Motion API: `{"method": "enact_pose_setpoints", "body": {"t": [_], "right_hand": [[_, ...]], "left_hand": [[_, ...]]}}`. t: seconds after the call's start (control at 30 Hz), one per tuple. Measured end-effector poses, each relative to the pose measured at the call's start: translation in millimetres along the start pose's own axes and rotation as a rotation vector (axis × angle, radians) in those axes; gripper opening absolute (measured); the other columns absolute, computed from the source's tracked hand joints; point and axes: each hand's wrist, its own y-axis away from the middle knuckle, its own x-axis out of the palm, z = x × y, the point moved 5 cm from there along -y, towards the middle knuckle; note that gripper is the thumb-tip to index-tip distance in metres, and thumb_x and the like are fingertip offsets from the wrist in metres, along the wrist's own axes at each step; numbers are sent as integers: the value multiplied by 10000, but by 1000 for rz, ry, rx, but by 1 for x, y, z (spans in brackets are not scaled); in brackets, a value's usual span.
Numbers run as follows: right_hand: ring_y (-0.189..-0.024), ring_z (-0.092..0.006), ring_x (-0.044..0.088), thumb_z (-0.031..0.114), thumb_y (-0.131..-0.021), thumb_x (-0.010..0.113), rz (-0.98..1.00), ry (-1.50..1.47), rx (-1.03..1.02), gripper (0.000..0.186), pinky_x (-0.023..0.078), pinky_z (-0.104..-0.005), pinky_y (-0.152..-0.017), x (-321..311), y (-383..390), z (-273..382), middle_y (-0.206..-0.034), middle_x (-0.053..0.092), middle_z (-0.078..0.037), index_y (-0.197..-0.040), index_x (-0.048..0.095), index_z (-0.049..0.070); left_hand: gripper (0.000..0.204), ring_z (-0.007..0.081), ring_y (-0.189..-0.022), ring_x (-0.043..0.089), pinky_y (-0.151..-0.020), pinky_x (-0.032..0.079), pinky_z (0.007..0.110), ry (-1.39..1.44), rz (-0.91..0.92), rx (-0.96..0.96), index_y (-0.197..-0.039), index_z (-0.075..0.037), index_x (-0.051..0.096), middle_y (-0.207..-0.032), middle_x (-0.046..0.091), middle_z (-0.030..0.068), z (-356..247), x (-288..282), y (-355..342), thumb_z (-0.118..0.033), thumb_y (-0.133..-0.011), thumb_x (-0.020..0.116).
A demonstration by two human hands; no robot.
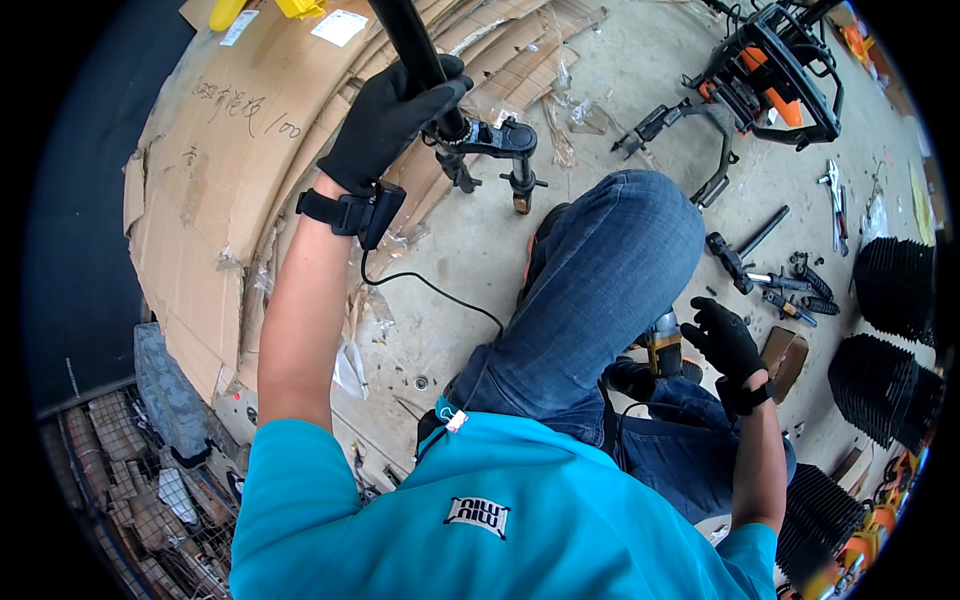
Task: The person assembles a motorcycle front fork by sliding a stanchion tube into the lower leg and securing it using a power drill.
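Observation:
My left hand (385, 120), in a black glove with a wrist strap and a cable, is shut on a black tube (415, 45) that rises toward the top edge. A black clamp fitting with bolts (495, 150) hangs at the tube's lower end, above the concrete floor. My right hand (725, 340), also gloved in black, hovers with fingers loosely curled next to my knee, just right of a yellow and black power tool (662, 345). It holds nothing that I can see. My bent leg in blue jeans (590, 290) lies between the two hands.
Flattened cardboard sheets (230, 170) cover the floor at left. Loose black metal parts and hand tools (785, 280) lie at right. A black and orange machine frame (775, 70) stands at the top right. Black ribbed cylinders (890, 330) stack at the right edge. A wire crate (140, 490) sits lower left.

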Motion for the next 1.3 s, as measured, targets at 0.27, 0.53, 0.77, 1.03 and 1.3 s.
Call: {"method": "enact_pose_setpoints", "body": {"t": [0.27,0.53,0.77,1.03,1.3], "right_hand": [[-853,-280,680,232,-843,752,-4,-25,6,465,548,-379,-747,0,1,3,-967,684,-169,-1233,576,48],[-852,-280,677,227,-844,751,-5,-13,-7,469,547,-379,-747,2,1,1,-964,683,-168,-1238,571,47],[-866,-285,680,234,-849,744,13,-9,13,468,547,-384,-761,2,2,5,-978,683,-173,-1244,574,48],[-894,-291,685,235,-849,745,15,9,11,474,553,-385,-770,2,1,5,-997,684,-181,-1248,570,50],[-774,-239,683,214,-861,735,-25,-61,26,448,554,-348,-683,-9,-4,5,-971,681,-164,-1245,568,57]], "left_hand": [[426,185,-1077,647,-959,490,318,-64,-18,-3,-1284,6,561,-1154,686,130,0,-1,-2,-240,-946,642],[451,162,-1056,647,-930,498,308,-152,-37,-16,-1289,6,556,-1125,697,114,1,1,-8,-261,-937,648],[467,136,-997,647,-895,499,292,-199,-83,27,-1264,-11,584,-1081,706,88,0,0,-9,-311,-915,667],[437,132,-982,643,-887,492,290,-152,-85,23,-1237,-23,605,-1069,709,80,5,0,-11,-315,-918,666],[367,150,-984,656,-859,501,295,-106,-60,0,-1157,-27,630,-1026,713,83,9,6,-13,-312,-927,656]]}}
